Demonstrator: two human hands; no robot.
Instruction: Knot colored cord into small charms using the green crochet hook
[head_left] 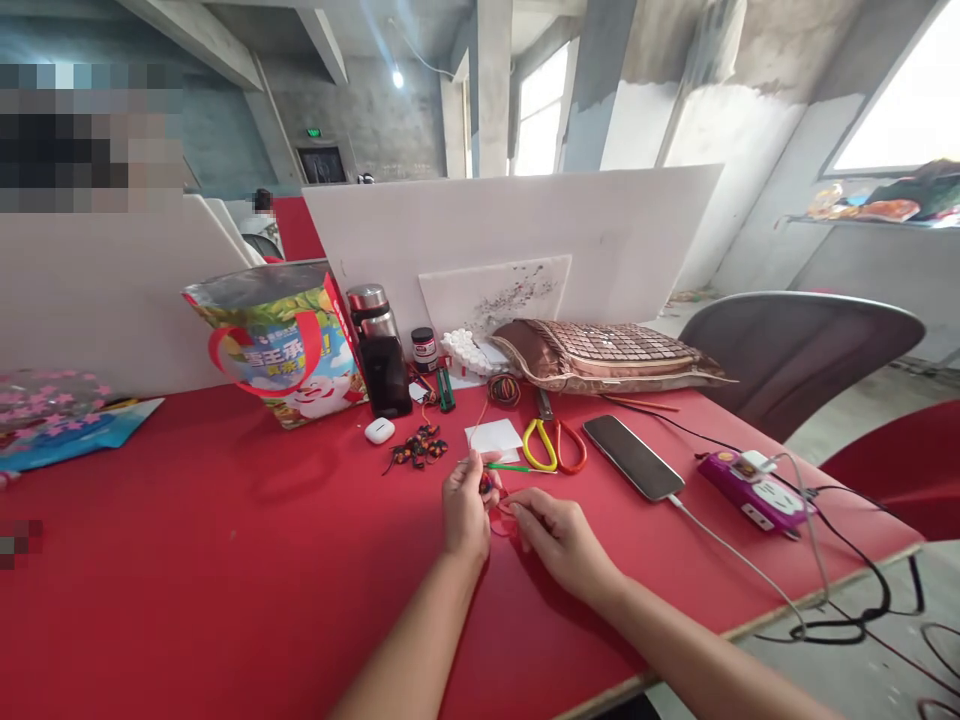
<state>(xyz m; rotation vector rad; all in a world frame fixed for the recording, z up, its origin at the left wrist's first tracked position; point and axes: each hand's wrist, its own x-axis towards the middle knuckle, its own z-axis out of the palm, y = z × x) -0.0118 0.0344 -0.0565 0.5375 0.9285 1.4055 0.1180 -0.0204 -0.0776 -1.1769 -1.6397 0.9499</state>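
Note:
My left hand (466,508) is closed around a small dark multicolour knotted cord piece (487,486), partly covered by the fingers. A thin cord rises from that hand toward a coil of cord (504,390) on the red table. Close beside it on the right, my right hand (556,535) pinches a thin reddish cord (505,497) between thumb and fingertips. Just beyond the fingers lies a thin green-handled tool (511,468), its exact kind unclear. Behind it are white paper (495,437) and scissors (556,447) with one yellow and one red handle.
Left of my hands lie several dark knotted cord pieces (420,447) and a white earbud case (380,431). A thermos (373,318), colourful bag (300,345) and brown cushion (615,358) stand behind. A phone (634,457) and purple power strip (754,492) trail cables at right.

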